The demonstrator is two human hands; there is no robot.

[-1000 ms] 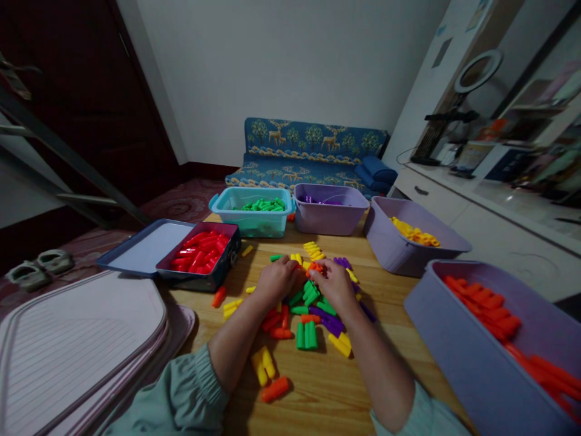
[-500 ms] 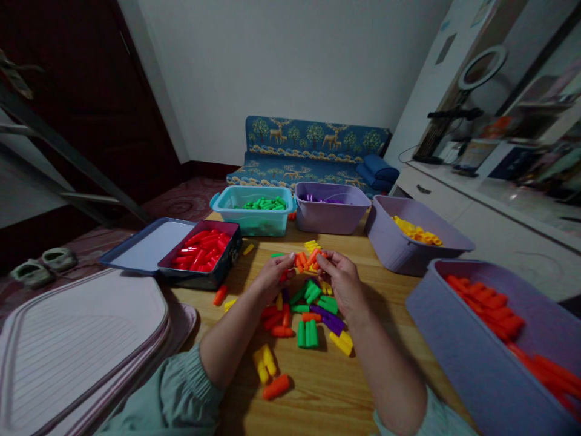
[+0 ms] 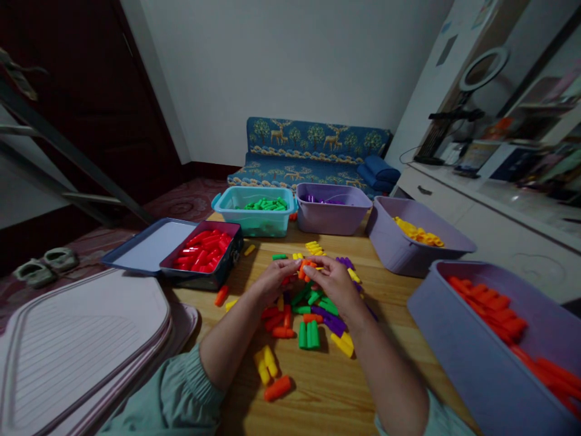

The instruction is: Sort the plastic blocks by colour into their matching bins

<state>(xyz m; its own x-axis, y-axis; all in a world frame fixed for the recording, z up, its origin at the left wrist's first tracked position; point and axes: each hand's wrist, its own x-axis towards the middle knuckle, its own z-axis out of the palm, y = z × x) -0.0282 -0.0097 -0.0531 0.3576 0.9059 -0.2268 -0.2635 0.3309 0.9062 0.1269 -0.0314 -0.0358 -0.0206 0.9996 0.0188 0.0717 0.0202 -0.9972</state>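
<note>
Above the pile, my left hand [image 3: 278,280] and my right hand [image 3: 334,283] meet with fingers closed around a small bunch of orange plastic tube pieces [image 3: 307,269]. Fingers partly cover the bunch, so its exact make-up is hidden. Below it lie mixed pieces on the wooden table [image 3: 327,387]: green tubes [image 3: 309,335], purple tubes [image 3: 330,321], yellow tubes [image 3: 343,344] and red-orange tubes [image 3: 282,332]. Nearer me are a yellow pair [image 3: 265,364] and a single orange tube [image 3: 278,388].
Around the table stand a navy case [image 3: 236,245] of red pieces, a turquoise bin [image 3: 254,227] of green, a lilac bin [image 3: 333,221] of purple, another lilac bin [image 3: 390,251] of yellow, and a large bin [image 3: 447,339] of orange. Pale lids [image 3: 86,339] lie left.
My hands have drawn closer together, and the orange pieces are now bunched between my fingers. More yellow and purple pieces show beyond my right hand.
</note>
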